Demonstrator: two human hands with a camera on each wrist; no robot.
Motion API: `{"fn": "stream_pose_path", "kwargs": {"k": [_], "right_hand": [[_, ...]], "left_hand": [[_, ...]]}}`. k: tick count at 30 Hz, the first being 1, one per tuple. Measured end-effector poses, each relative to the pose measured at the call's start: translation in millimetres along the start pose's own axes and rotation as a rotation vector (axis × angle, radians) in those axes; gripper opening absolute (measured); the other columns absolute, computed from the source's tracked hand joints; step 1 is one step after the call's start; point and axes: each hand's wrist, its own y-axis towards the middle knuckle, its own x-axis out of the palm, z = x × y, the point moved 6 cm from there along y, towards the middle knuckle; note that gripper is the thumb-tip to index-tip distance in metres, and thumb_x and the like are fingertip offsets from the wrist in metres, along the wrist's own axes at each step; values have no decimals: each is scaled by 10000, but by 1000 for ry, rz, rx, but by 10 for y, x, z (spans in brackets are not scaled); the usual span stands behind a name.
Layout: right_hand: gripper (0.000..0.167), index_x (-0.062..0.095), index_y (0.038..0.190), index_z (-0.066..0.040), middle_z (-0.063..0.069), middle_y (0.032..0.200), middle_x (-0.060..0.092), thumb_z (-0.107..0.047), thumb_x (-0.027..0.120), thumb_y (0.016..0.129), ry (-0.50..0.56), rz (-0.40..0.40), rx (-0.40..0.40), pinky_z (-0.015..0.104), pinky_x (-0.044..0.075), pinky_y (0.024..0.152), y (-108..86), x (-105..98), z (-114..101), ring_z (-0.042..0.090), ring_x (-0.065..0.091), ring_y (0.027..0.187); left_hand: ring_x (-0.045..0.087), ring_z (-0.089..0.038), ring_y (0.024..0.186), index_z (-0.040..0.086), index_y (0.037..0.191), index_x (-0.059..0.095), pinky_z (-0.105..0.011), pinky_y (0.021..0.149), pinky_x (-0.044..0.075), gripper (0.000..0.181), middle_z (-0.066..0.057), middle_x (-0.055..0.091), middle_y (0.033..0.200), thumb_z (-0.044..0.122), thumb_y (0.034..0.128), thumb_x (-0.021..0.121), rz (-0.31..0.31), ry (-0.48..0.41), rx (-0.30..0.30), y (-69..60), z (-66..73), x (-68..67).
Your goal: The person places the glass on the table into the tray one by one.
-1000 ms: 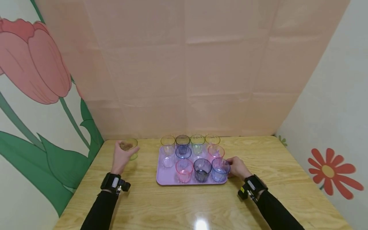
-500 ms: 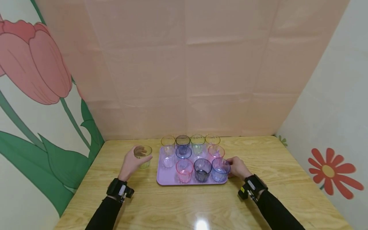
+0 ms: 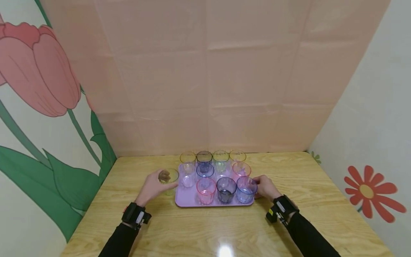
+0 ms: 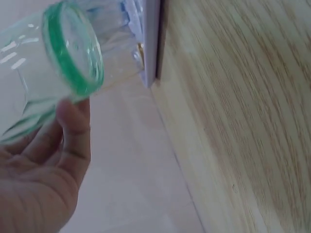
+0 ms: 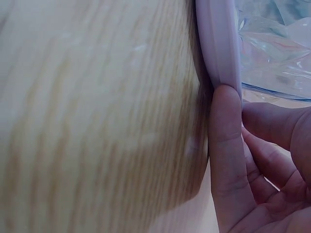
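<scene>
My left hand (image 3: 152, 188) grips a clear green-tinted glass (image 3: 171, 177), its thumb and fingers around the side. This glass hangs beside the left edge of a lilac tray (image 3: 185, 199). A green band circles the base of the glass (image 4: 73, 53) in the left wrist view, where it looks lifted off the table. At the tray's right edge, my right hand (image 3: 265, 187) pinches the rim, with the tray (image 5: 219, 46) between thumb and finger in the right wrist view. Next to that hand stands a blue glass (image 3: 246, 191) on the tray.
Several coloured glasses stand upright in rows on the tray, among them a pink glass (image 3: 206, 191) and a dark grey glass (image 3: 226, 191) in front. A clear glass (image 3: 187, 175) stands near the tray's left side. The wooden table (image 3: 192, 232) meets a covered wall (image 3: 205, 89) behind.
My left hand has carried the green-tinted glass rightward and a little nearer, from the table's left side to the tray's left edge. The right hand and tray have stayed still.
</scene>
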Motion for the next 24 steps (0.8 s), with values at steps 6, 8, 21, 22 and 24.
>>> {"fn": "stream_pose_path", "kwargs": {"k": [6,8,21,22,24], "right_hand": [[180,735,1111,115,131,898,722,16,723,961,-8,7,-14,364,651,631,-38,-26,-14,169,690,701],[179,735,1110,118,137,895,723,17,720,962,-12,9,-14,365,652,633,-45,-30,-14,173,692,702],[196,731,1135,116,158,928,726,17,709,967,-2,22,8,347,645,634,-33,-36,27,176,686,712],[195,734,1134,112,158,930,728,18,708,965,-4,25,8,347,645,634,-31,-34,25,176,685,716],[196,736,1134,111,167,936,732,23,710,961,2,28,8,353,648,638,-32,-29,21,181,690,722]], "left_hand": [[730,-222,1040,33,1217,708,-456,946,600,630,-86,780,1106,405,771,953,-70,37,51,-33,94,157],[728,-231,1050,26,1227,705,-473,962,595,651,-96,780,1115,406,763,957,-88,47,61,-42,121,211],[713,-240,1053,16,1266,674,-446,935,603,703,-111,757,1142,405,757,964,-190,23,112,-82,162,509],[712,-230,1043,18,1266,673,-438,927,605,700,-109,758,1138,402,757,964,-193,23,114,-83,162,524],[709,-214,1037,22,1273,673,-419,924,603,705,-102,758,1139,404,757,965,-194,28,113,-85,162,552]]}}
